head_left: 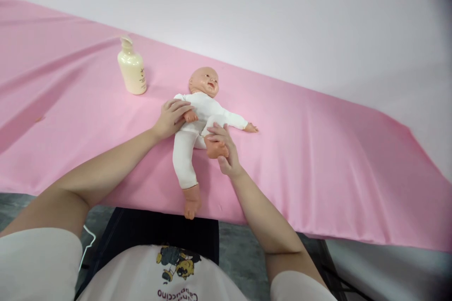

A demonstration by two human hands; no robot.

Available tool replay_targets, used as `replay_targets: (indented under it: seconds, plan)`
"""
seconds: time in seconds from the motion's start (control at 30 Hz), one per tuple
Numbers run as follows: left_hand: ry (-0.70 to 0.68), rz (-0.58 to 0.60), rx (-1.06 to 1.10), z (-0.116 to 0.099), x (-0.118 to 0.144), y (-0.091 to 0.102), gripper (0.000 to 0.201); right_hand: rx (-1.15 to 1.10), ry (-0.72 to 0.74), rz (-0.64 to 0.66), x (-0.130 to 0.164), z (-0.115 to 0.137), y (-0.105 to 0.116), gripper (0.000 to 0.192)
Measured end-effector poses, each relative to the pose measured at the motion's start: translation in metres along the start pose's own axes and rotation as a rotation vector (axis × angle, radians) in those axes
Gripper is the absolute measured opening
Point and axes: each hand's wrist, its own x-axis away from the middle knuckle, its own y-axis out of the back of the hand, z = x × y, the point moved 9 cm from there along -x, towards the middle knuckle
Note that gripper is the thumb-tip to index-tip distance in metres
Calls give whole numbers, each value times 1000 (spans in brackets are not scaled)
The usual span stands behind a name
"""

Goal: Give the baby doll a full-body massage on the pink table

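A baby doll point(203, 112) in a white bodysuit lies on its back on the pink sheet point(318, 160), head toward the far side. My left hand point(172, 117) rests on the doll's side and holds its near arm by the wrist. My right hand point(222, 148) is wrapped around one bare foot, with that leg bent up. The doll's other leg point(184, 162) stretches toward me, its foot point(191, 201) reaching the sheet's near edge. Its far arm lies out to the right.
A cream lotion bottle point(132, 67) with a pump top stands on the sheet left of the doll's head. A white wall point(282, 19) rises behind the sheet. A dark stool or frame point(141, 233) and grey floor lie below the near edge.
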Motion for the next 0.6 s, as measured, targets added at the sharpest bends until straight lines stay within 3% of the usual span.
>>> replay_targets:
  seconds: [0.2, 0.4, 0.6]
  plan:
    - [83, -109, 45, 11, -2, 13, 37, 276, 263, 12, 7, 28, -11, 74]
    - [132, -259, 139, 27, -2, 25, 40, 126, 425, 143, 6, 76, -17, 31]
    - [189, -363, 328, 54, 0, 25, 55, -82, 467, 302, 13, 100, -32, 25]
